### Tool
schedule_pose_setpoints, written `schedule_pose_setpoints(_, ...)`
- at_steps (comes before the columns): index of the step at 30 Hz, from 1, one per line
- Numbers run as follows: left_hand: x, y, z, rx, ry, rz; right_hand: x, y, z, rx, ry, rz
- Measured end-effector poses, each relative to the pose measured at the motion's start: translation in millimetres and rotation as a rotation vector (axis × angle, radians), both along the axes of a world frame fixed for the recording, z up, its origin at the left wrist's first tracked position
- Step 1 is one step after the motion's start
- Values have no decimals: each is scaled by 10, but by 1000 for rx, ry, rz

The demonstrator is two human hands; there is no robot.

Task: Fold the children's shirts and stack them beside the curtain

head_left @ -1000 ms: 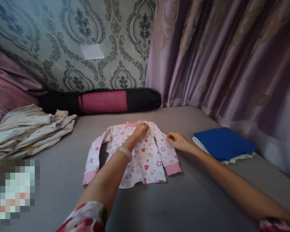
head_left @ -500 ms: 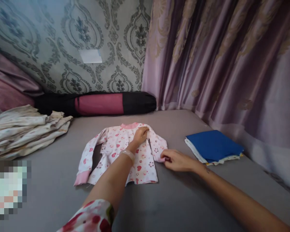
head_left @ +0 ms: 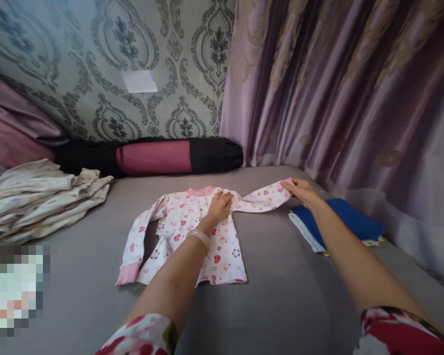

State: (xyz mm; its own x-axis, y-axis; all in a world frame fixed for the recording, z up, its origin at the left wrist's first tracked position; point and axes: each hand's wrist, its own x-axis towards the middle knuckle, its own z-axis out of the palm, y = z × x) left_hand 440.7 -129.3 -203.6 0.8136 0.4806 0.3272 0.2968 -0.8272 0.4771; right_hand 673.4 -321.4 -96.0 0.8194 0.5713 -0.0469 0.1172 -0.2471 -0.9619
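A child's long-sleeved shirt (head_left: 188,222), white with pink hearts and flowers, lies spread on the grey bed sheet, its pink collar at the far side. My left hand (head_left: 220,206) rests on its upper right part by the shoulder, fingers stretched over the cloth. Pinched in my right hand (head_left: 302,190) is the pink cuff of the right sleeve, which stretches out sideways and slightly away from me. The other sleeve (head_left: 135,244) angles down toward me at the left. My left forearm hides part of the shirt's front.
A folded blue cloth (head_left: 340,217) over lighter ones lies at the right, partly behind my right forearm. Crumpled pale clothes (head_left: 40,197) are piled at the left. A black and pink bolster (head_left: 153,158) runs along the wall; a purple curtain (head_left: 281,98) hangs at the right.
My right hand has carried the sleeve cuff up and outward, so the sleeve that hung down now extends to the right. My left hand stays at the shoulder, its fingers now flatter.
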Motion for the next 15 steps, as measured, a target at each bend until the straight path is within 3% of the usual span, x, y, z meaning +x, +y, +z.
schedule_pose_setpoints(5, -34, -81, 99, 26, 98, 12, 374, 1, -275, -27, -175, -203)
schedule_pose_setpoints(10, -51, -143, 173, 58, 153, 15, 578, 7, -502, -466, -454, -256)
schedule_pose_setpoints(15, -54, -165, 201, 97, 190, 0, 478, 41, -568, -783, -544, -207)
